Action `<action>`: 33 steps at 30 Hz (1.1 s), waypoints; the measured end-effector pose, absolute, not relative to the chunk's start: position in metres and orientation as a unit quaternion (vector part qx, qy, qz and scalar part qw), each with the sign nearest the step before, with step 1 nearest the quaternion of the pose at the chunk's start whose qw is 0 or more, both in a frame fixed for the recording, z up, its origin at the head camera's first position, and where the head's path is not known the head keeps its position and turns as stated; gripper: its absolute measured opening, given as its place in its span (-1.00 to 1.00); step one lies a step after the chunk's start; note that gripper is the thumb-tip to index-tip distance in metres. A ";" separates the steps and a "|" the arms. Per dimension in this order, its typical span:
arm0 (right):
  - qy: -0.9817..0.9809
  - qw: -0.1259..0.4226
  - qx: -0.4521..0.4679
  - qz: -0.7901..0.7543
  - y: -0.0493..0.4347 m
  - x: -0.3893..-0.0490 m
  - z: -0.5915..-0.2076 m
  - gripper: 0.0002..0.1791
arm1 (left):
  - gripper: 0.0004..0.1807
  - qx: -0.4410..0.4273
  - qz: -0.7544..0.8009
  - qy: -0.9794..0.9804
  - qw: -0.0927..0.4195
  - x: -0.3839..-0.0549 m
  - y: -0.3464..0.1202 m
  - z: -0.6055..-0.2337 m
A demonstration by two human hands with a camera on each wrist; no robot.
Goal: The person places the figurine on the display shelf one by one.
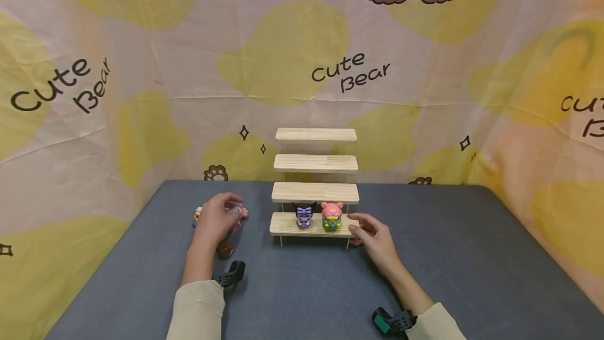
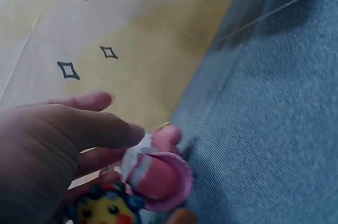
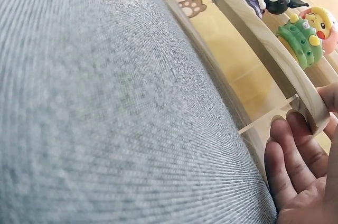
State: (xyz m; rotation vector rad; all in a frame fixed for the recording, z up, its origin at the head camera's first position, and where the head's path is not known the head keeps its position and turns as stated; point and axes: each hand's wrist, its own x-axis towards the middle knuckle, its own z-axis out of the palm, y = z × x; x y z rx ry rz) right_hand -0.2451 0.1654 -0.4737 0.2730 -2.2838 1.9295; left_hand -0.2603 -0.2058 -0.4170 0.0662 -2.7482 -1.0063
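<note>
My left hand (image 1: 216, 219) is at a small group of toys on the left of the table. Its thumb and fingers hold a pink-and-white figurine (image 2: 156, 176), whose ruffled pink underside faces the left wrist camera. Close below is a blue-and-yellow figurine (image 2: 108, 208), and a brown figurine (image 1: 225, 249) lies nearer me. My right hand (image 1: 377, 240) grips the right end of the bottom shelf (image 3: 285, 71) of a tiered display stand (image 1: 315, 193), fingers underneath. On that shelf stand a purple-and-black figurine (image 1: 304, 216) and a pink-and-green figurine (image 1: 332, 216).
Several pale wooden shelves rise in steps toward the back on clear supports. A grey cloth covers the table (image 1: 302, 298). Behind it hangs a printed fabric backdrop (image 1: 189, 67). Both wrists wear black bands.
</note>
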 end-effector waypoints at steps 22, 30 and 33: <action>-0.757 0.068 0.094 0.643 0.164 -0.246 -0.473 -0.65 | -0.53 0.032 -0.277 -0.960 0.042 -0.262 -0.198 -0.420; -0.760 0.065 0.085 0.641 0.165 -0.245 -0.473 -0.67 | -0.56 0.001 -0.308 -0.951 0.011 -0.262 -0.192 -0.421; -0.761 0.064 0.081 0.640 0.165 -0.245 -0.472 -0.67 | -0.60 -0.001 -0.329 -0.944 -0.012 -0.260 -0.192 -0.419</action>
